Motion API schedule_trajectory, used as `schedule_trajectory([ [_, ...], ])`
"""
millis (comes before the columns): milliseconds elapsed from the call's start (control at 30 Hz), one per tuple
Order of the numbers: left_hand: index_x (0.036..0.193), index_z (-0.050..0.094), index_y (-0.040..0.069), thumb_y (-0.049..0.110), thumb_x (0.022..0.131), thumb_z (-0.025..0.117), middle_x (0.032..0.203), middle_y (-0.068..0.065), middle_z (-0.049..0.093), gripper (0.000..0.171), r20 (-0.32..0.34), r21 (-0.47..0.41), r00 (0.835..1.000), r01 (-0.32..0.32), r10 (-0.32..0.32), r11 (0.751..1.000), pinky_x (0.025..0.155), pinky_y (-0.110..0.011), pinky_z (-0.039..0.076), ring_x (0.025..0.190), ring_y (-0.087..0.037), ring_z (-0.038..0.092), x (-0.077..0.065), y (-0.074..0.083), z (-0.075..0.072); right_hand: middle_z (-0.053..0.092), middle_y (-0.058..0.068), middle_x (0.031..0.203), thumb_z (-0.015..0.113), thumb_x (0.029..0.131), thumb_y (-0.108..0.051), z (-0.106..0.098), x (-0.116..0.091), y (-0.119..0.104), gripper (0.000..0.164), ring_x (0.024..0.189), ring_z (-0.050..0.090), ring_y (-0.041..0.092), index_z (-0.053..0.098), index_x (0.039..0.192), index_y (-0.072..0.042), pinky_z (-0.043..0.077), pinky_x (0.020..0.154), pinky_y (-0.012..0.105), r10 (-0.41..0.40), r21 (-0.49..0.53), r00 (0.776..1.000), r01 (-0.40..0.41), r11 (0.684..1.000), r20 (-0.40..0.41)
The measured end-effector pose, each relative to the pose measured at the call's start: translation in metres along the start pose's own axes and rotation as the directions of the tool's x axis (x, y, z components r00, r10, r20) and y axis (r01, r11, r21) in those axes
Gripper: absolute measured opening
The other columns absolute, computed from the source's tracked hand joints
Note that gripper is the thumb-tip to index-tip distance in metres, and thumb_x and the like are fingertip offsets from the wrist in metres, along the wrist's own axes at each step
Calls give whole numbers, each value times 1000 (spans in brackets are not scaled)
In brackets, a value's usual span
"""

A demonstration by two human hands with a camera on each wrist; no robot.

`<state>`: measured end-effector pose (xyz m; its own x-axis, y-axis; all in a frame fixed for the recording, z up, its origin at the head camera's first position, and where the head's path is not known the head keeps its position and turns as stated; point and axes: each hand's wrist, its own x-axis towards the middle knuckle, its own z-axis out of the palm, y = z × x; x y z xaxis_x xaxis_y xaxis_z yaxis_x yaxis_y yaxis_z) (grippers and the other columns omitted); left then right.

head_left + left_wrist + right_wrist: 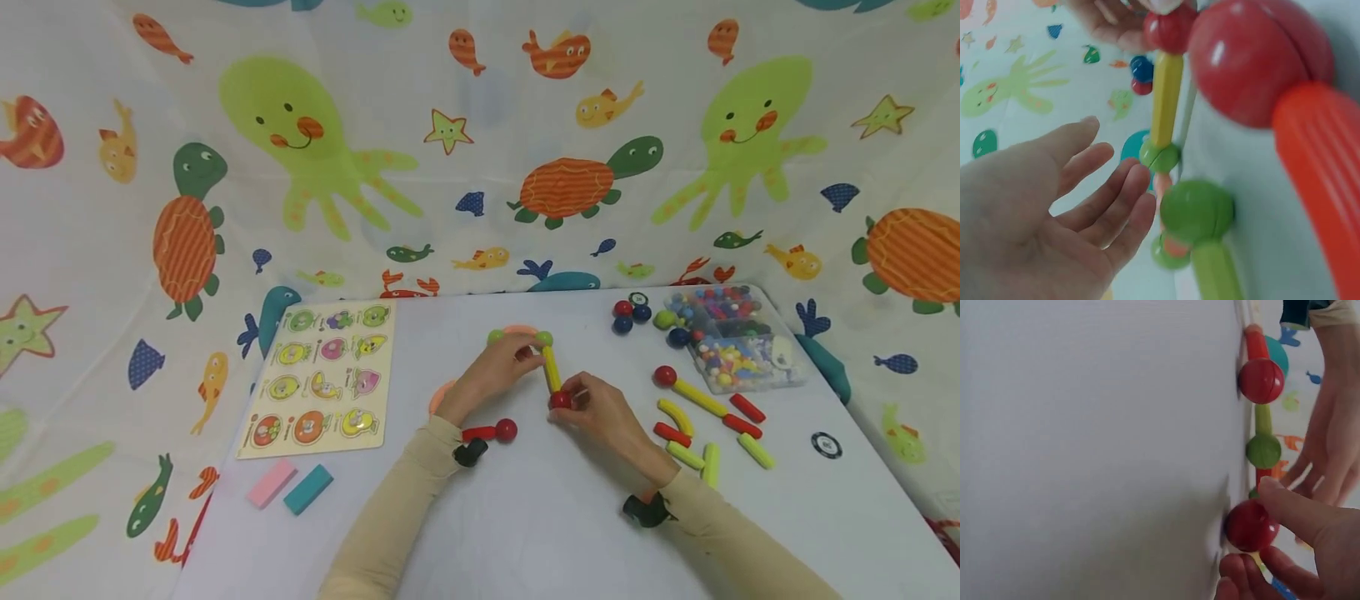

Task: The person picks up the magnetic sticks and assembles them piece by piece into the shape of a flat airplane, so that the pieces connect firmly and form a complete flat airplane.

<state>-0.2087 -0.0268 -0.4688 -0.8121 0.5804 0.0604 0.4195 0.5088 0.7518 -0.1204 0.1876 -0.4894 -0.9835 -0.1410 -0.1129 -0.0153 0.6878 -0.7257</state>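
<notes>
1. Nearest the head camera, beige sleeves (393, 512) run toward the red ball (560, 400), one on either side.
2. At this ball, the right hand (603, 412) pinches it between thumb and fingers.
3. Beyond the ball and to its left, the left hand (498, 367) is relaxed, grasping nothing.
4. The yellow stick (552, 369) runs from the ball's far side to a green ball (544, 338), beside the left fingertips; contact there I cannot tell.
5. Left of the ball and slightly nearer lies a red stick (478, 433) with another red ball at its end.
6. Well right of it are loose sticks (747, 407) and a bead box (797, 371); well left, a fruit board (337, 442).
7. The step in hand seems to be joining ball and stick; the next move likely calls for steadying the stick and pressing them together in line.
</notes>
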Motion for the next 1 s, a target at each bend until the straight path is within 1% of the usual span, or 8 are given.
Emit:
schedule_trajectory([
  [133, 131, 66, 8, 22, 100, 66, 111, -6, 66, 34, -73, -21, 996, 51, -52, 999, 82, -27, 50, 95, -18, 56, -13, -6, -13, 69, 4, 113, 80, 87, -37, -21, -4, 4, 44, 100, 63, 21, 64, 121, -13, 55, 87, 38, 12, -22, 1000, -12, 1000, -11],
  [233, 132, 66, 9, 26, 100, 66, 105, -3, 66, 36, -108, -35, 988, 110, -113, 993, 84, -29, 53, 97, -17, 57, -25, -13, -22, 71, 9, 115, 77, 91, -33, -44, -9, 11, 42, 100, 66, 23, 65, 123, -8, 55, 84, 36, -46, -59, 998, 43, 997, -51],
  [367, 131, 66, 9, 26, 100, 66, 107, -3, 66, 36, -143, -31, 979, 140, -143, 990, 89, -34, 53, 101, -18, 59, -38, -24, -33, 73, 10, 111, 74, 94, -29, -77, -17, 23, 38, 95, 68, 24, 66, 123, -6, 54, 78, 28, -113, -134, 988, 98, 986, -102],
  [467, 131, 67, 8, 28, 100, 66, 111, -5, 66, 37, -155, -14, 975, 159, -160, 987, 93, -37, 52, 103, -20, 59, -46, -33, -37, 73, 10, 111, 72, 95, -30, -99, -28, 32, 38, 95, 68, 25, 66, 124, -6, 53, 75, 22, -106, -184, 990, 87, 979, -96],
  [567, 131, 66, 8, 29, 99, 67, 113, -7, 66, 39, -157, -14, 972, 176, -176, 984, 94, -38, 51, 104, -21, 58, -51, -41, -37, 73, 11, 109, 73, 95, -24, -114, -39, 41, 35, 95, 68, 27, 67, 123, -5, 52, 72, 20, -98, -209, 993, 83, 974, -61],
  [700, 132, 66, 8, 29, 98, 68, 114, -7, 66, 40, -160, -30, 969, 186, -189, 982, 94, -40, 51, 105, -22, 59, -54, -44, -37, 73, 6, 101, 77, 91, -16, -117, -53, 55, 30, 90, 65, 21, 70, 118, -4, 52, 65, 20, -88, -231, 996, 91, 969, 21],
  [833, 133, 65, 8, 29, 98, 68, 115, -8, 65, 41, -147, -45, 970, 187, -192, 981, 94, -41, 52, 106, -23, 59, -57, -44, -35, 70, -3, 92, 78, 89, -20, -110, -62, 65, 28, 83, 60, 13, 73, 113, -8, 48, 64, 21, -43, -281, 995, 68, 957, 95],
  [1000, 133, 65, 10, 30, 97, 71, 115, -7, 64, 42, -104, -62, 976, 188, -194, 980, 94, -39, 52, 107, -22, 59, -57, -44, -31, 68, -8, 88, 79, 89, -23, -102, -65, 70, 23, 79, 56, 10, 75, 108, -12, 47, 68, 22, -15, -346, 995, 49, 937, 99],
])
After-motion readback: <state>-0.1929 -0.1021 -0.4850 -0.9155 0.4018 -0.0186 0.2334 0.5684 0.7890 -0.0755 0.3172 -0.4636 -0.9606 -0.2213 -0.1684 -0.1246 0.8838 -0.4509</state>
